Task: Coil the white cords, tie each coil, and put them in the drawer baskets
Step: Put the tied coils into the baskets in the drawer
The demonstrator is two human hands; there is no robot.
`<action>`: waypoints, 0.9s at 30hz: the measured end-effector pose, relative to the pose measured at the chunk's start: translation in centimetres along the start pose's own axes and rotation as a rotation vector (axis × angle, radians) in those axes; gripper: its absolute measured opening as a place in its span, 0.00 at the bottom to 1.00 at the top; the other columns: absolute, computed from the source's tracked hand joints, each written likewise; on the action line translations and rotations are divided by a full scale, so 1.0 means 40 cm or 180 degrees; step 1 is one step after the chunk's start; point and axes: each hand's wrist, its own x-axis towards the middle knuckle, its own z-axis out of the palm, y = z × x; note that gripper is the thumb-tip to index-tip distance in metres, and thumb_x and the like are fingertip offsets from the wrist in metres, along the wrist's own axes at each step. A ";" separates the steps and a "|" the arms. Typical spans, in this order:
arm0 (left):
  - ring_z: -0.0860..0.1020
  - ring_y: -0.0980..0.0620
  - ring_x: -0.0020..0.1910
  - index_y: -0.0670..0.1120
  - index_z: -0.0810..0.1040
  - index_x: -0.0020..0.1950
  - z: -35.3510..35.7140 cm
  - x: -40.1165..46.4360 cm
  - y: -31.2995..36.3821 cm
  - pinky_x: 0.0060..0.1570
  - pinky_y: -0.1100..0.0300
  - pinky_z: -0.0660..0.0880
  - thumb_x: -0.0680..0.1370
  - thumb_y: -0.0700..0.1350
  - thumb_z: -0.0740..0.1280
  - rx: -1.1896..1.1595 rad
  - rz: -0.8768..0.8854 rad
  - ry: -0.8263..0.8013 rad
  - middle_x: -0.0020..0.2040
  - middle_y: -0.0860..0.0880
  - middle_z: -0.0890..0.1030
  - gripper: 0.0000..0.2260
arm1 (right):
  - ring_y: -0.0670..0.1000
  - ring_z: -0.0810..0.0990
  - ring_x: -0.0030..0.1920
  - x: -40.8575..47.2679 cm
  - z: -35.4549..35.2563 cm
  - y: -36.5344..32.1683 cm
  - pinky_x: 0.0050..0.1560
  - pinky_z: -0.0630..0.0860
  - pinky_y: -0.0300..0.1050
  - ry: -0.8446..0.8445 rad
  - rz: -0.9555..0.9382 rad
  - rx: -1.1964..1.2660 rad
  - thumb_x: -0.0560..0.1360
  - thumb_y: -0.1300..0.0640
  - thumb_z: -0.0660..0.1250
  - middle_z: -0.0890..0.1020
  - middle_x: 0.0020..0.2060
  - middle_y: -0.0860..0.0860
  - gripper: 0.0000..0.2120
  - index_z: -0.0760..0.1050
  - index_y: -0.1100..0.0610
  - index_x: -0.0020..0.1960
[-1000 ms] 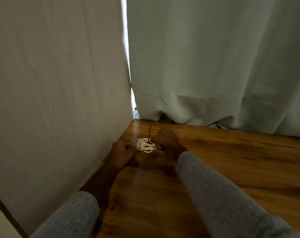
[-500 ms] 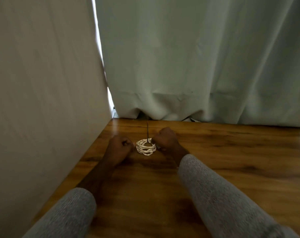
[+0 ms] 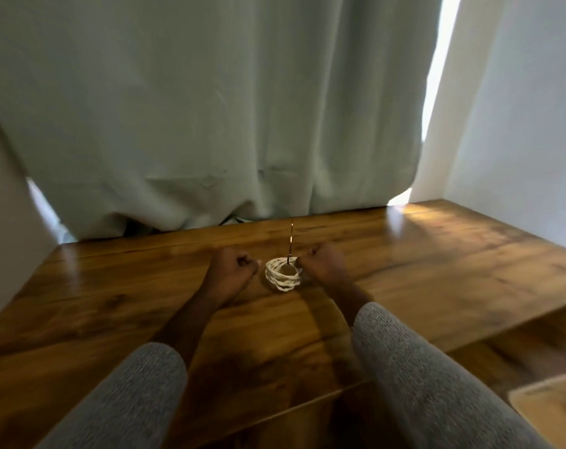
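toward the back edge of a wooden worktop (image 3: 437, 270), a person works w/ both arms stretched fwd. behind the worktop hangs one pale curtain (image 3: 210, 108), its hem bunched on the back edge; a white wall (image 3: 518, 108) meets the back right corner. two grey sleeves (image 3: 421, 367) fill the near part of the view. at the bottom right corner, below the worktop's near edge, one pale tan thing (image 3: 547, 403) shows in part, poss. a basket, too blurred to tell.

left hand (image 3: 231, 272) is curled into a fist just left of the coil; whether it pinches a strand can't be told. right hand (image 3: 323, 265) is curled too, fingers touching the coil's right rim, appar. gripping it or a tie end.

one coil of white cord (image 3: 283, 273) sits on the worktop between the hands, several loops stacked. one thin dark tie (image 3: 290, 241) rises upright from the coil's centre.

step in hand, as judged: tying the coil. next move prob. calls for pulling the tie snug w/out letting loops spring loose, then carrying the coil to a drawer basket. no other cords in view.
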 end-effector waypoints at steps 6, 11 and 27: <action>0.74 0.60 0.23 0.47 0.80 0.31 0.243 0.026 0.128 0.30 0.61 0.73 0.75 0.40 0.73 -0.0255 0.0394 -0.0580 0.23 0.53 0.78 0.13 | 0.57 0.83 0.35 -0.032 -0.223 0.165 0.39 0.83 0.57 0.0732 0.0381 0.0036 0.62 0.54 0.71 0.84 0.31 0.54 0.06 0.80 0.58 0.33; 0.78 0.56 0.25 0.42 0.82 0.35 0.438 0.009 0.245 0.31 0.59 0.76 0.76 0.41 0.72 -0.0415 0.0541 -0.1038 0.28 0.48 0.81 0.09 | 0.59 0.84 0.37 -0.094 -0.409 0.297 0.41 0.84 0.60 0.1210 0.0771 -0.0048 0.61 0.51 0.69 0.84 0.32 0.54 0.08 0.80 0.55 0.34; 0.82 0.53 0.34 0.47 0.85 0.39 1.019 -0.204 0.595 0.43 0.55 0.82 0.75 0.46 0.74 -0.0384 0.1307 -0.2427 0.35 0.51 0.84 0.05 | 0.53 0.84 0.28 -0.394 -0.944 0.689 0.24 0.76 0.39 0.3025 0.2342 0.0299 0.65 0.53 0.72 0.85 0.35 0.55 0.11 0.81 0.60 0.42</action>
